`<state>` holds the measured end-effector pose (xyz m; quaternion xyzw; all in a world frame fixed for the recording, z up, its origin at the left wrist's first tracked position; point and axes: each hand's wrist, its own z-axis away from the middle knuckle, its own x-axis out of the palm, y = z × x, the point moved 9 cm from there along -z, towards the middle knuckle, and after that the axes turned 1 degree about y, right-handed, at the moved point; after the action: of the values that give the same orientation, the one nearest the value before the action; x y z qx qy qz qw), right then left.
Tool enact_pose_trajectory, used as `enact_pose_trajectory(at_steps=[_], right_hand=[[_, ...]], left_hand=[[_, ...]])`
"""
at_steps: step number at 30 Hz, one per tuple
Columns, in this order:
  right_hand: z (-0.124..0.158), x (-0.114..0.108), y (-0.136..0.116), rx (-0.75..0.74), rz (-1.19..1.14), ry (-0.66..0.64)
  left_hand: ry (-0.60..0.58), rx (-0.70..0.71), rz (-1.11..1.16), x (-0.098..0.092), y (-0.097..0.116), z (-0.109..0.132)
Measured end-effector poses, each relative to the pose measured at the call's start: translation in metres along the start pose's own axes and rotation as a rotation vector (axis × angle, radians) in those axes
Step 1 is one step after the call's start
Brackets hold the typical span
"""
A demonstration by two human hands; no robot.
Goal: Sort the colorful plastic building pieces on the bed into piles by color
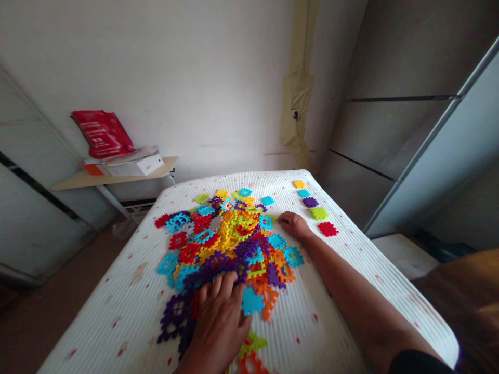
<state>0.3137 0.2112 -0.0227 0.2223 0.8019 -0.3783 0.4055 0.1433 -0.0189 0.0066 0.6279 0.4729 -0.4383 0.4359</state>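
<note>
A heap of interlocking plastic tiles [234, 234] with notched edges lies in the middle of the covered table, in red, yellow, blue, purple, green and orange. My left hand [220, 317] rests palm down on the near side of the heap, its fingers spread over purple tiles. Beside its thumb lies a solid blue tile [252, 300]. At the heap's right edge is my right hand [294, 224], fingers curled together close to a blue window-shaped tile [266, 222]. Whatever is between those fingertips is too small to make out.
Along the table's right side runs a column of separate tiles: yellow [299, 184], blue [303, 194], purple [310, 202], green [319, 213] and red [328, 229]. A white quilted cover [128, 291] spans the table. A side table [117, 179] at left bears a red bag [102, 134].
</note>
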Motion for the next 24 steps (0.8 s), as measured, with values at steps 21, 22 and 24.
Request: enact_pose_trajectory(at_steps=[21,22,24], right_hand=[[0.0,-0.004,-0.003,0.031,-0.032,0.009],[0.0,-0.007,-0.004,0.054,-0.065,0.02],[0.0,-0.016,-0.012,0.087,-0.155,0.047]], left_hand=[[0.23,-0.004,0.185,-0.051,-0.029,-0.042],[0.244,-0.004,0.165,-0.051,-0.031,-0.052],[0.256,0.0,0.113,-0.048,-0.035,-0.07]])
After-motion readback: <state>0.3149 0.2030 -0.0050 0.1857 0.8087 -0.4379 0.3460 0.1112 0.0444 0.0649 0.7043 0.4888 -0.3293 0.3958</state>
